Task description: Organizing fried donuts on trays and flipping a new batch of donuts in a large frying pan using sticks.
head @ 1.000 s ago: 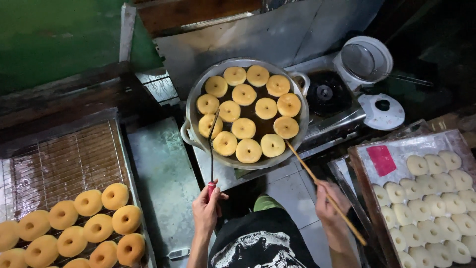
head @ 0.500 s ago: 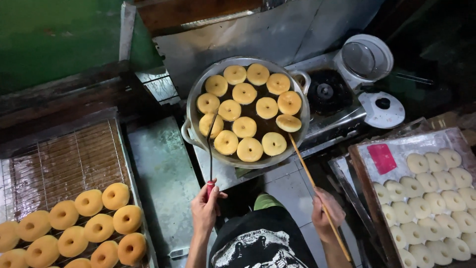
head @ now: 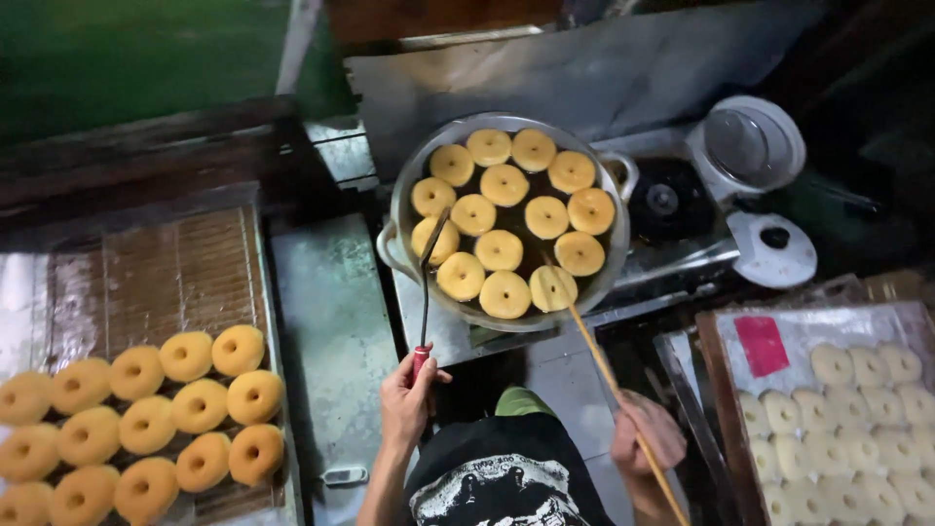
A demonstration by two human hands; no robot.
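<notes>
Head camera, looking straight down. Left hand (head: 407,397), near six o'clock, is closed around the red handle of a thin metal skimmer (head: 427,282), whose shaft runs up toward twelve and ends over the left side of the pan. Right hand (head: 646,433), at about five o'clock, is wrapped around a long wooden stick (head: 609,375); the stick slants up toward eleven, and its tip meets a doughnut tipped on edge at the pan's near rim. Round metal frying pan (head: 508,220), sitting just above centre, holds dark oil with golden ring doughnuts (head: 499,249) floating close together, many touching. At eight o'clock a tray (head: 146,282) carries rows of fried, deeper golden doughnuts (head: 146,419) on its lower half. At four o'clock another tray (head: 808,331) holds pale raw dough rings (head: 847,419) in rows, with a red label at its upper left. At two o'clock stands a white rice cooker (head: 755,146), its lid lying just below it.
</notes>
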